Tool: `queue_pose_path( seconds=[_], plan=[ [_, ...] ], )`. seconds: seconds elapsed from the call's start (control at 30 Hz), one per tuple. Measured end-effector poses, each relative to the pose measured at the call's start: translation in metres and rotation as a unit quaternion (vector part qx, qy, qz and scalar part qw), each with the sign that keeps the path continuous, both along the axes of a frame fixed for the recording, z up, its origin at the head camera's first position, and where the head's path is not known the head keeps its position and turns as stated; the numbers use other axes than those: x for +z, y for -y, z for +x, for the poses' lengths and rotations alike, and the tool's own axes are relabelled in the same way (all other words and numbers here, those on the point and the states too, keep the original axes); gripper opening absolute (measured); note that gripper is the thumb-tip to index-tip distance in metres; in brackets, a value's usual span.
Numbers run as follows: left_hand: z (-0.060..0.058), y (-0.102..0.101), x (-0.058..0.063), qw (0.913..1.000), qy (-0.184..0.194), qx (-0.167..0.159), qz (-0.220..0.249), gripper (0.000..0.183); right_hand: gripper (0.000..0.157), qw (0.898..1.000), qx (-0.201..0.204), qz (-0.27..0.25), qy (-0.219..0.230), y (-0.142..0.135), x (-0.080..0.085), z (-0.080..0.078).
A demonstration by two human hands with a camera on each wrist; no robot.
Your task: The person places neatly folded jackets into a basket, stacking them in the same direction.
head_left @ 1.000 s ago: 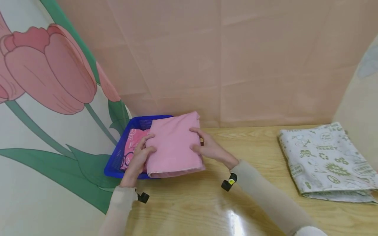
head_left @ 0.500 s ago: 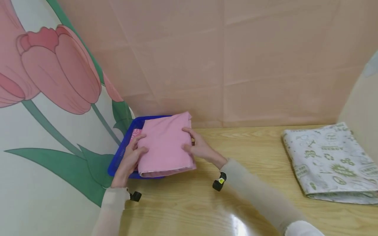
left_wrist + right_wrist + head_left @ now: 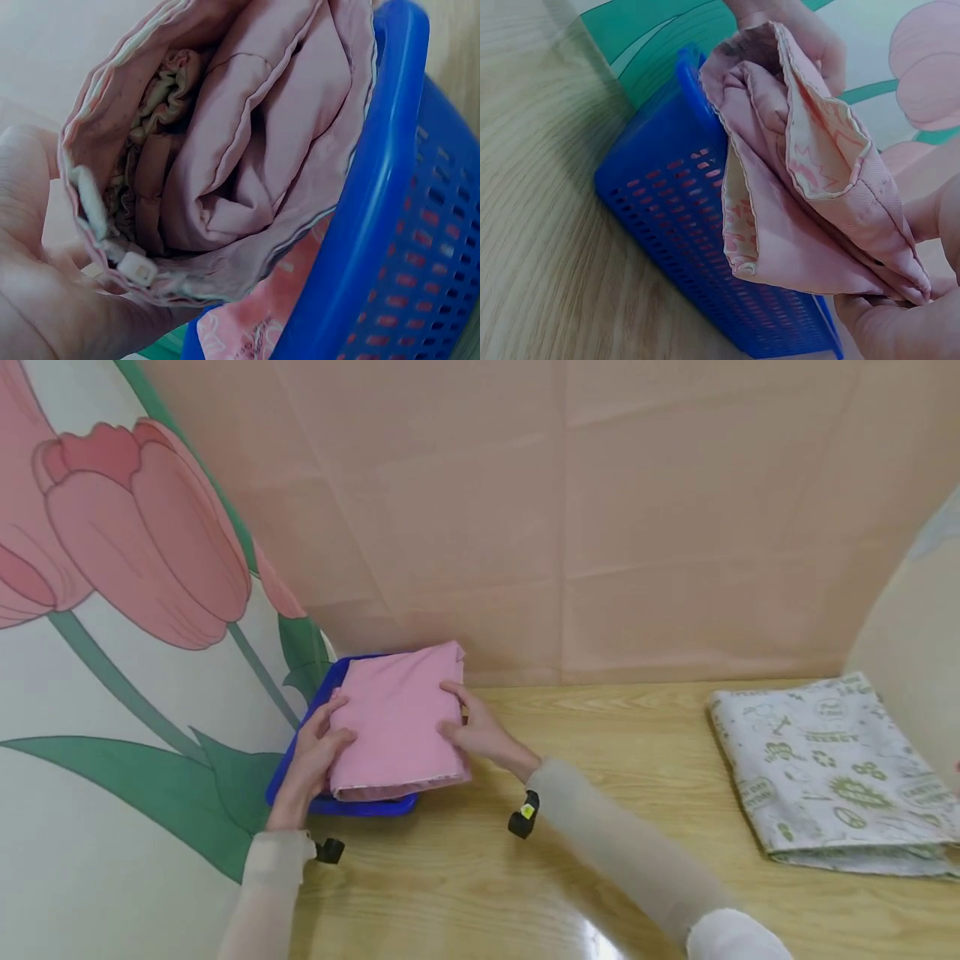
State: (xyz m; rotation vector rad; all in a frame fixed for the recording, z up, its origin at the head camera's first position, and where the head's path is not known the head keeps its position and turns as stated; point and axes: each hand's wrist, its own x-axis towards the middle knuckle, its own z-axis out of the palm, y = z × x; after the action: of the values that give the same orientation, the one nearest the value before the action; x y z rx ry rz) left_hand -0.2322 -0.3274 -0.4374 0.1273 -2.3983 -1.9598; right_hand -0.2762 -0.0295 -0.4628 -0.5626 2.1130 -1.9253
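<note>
A folded pink cloth is held between both hands above the blue plastic basket, covering most of its opening. My left hand grips the left edge of the cloth, thumb on top. At the right edge, my right hand pinches it between thumb and fingers. Rolled layers show inside the open end of the cloth in the left wrist view. Below it, a pink printed cloth lies inside the basket. The right wrist view shows pale printed lining in the folds of the held cloth.
A folded white cloth with green print lies on the right of the wooden table. The basket stands close to the tulip-painted wall on the left. A pinkish-brown sheet hangs along the back.
Both hands have carried the folded pink cloth leftward, further over the basket. The pink printed cloth inside is now nearly hidden in the head view. The white cloth has stayed put.
</note>
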Motion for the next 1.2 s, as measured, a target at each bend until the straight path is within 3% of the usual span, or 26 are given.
queue_pose_path(
  seconds=[0.4, 0.73, 1.2],
  plan=[
    [-0.016, 0.013, -0.007, 0.9984, 0.028, 0.048, 0.007, 0.073, 0.075, 0.998, -0.051, 0.030, 0.013, 0.031, -0.004, -0.014],
    [-0.020, 0.036, -0.009, 0.9940, 0.048, 0.089, -0.043, 0.073, 0.074, 0.998, -0.052, 0.033, 0.005, 0.061, -0.009, -0.017],
    [-0.031, 0.054, -0.022, 0.9919, 0.050, 0.089, -0.077, 0.071, 0.079, 0.999, -0.049, 0.010, -0.008, 0.085, -0.013, -0.013]
  ],
)
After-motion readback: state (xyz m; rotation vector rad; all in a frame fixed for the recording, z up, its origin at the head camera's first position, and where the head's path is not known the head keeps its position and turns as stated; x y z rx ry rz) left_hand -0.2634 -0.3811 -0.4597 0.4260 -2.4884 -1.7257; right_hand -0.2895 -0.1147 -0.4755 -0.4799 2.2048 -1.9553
